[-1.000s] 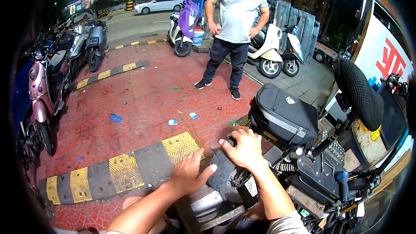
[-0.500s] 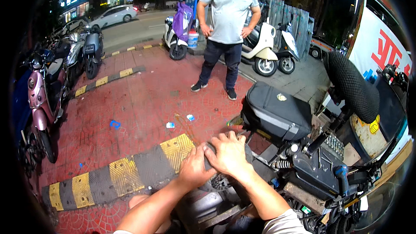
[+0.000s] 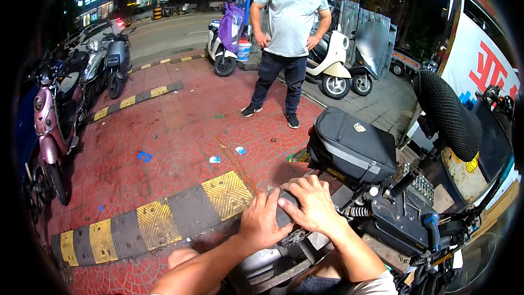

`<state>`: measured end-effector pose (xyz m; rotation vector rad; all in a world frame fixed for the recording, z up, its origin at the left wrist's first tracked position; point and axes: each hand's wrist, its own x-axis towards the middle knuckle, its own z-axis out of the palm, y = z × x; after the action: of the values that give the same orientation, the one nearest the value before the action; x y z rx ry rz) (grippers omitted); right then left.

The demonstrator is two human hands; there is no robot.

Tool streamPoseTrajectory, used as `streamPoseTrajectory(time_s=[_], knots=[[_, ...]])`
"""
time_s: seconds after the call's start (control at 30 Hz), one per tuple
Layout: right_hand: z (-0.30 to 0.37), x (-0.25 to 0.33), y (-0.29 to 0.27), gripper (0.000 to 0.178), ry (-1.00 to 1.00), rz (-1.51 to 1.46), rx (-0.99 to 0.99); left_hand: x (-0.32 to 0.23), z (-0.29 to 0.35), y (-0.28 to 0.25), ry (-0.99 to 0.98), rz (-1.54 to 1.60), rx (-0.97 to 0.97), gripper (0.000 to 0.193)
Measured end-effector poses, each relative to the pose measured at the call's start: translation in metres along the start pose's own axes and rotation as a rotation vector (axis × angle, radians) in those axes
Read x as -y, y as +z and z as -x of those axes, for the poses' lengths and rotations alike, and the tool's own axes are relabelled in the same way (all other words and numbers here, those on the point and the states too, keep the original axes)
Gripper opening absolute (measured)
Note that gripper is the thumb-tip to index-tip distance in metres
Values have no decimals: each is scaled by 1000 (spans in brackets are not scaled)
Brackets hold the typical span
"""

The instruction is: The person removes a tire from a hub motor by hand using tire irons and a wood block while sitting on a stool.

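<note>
My left hand and my right hand lie side by side over a dark, rounded tyre. Their fingers curl over its far side, and the thumbs nearly meet on top. Much of the tyre is hidden under my palms. Just below it, a dark toothed or slotted metal ring shows in part. Grey metal parts of the machine lie between my forearms, close to my knees.
A scooter with a black tail bag stands at the right, a blue-black power tool and loose tools on it. A yellow-black speed bump crosses the left. Beyond stands a person, hands on hips. Parked scooters line the left.
Both hands have shifted right and slightly toward me over the tyre, and have parted a little. A white car on the road has moved left.
</note>
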<state>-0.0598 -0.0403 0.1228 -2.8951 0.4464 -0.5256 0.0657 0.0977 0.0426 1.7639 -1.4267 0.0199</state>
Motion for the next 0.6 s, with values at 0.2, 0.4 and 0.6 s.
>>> streamPoseTrajectory(time_s=[0.2, 0.4, 0.6], knots=[[21, -23, -10, 49, -69, -124, -67, -25, 5, 5, 10, 2, -4, 97], [29, -27, -19, 37, -87, -239, -84, -42, 12, 5, 18, -16, -5, 101], [36, -56, 6, 27, -84, -492, -140, -40, 21, 19, 83, 9, 30, 102]])
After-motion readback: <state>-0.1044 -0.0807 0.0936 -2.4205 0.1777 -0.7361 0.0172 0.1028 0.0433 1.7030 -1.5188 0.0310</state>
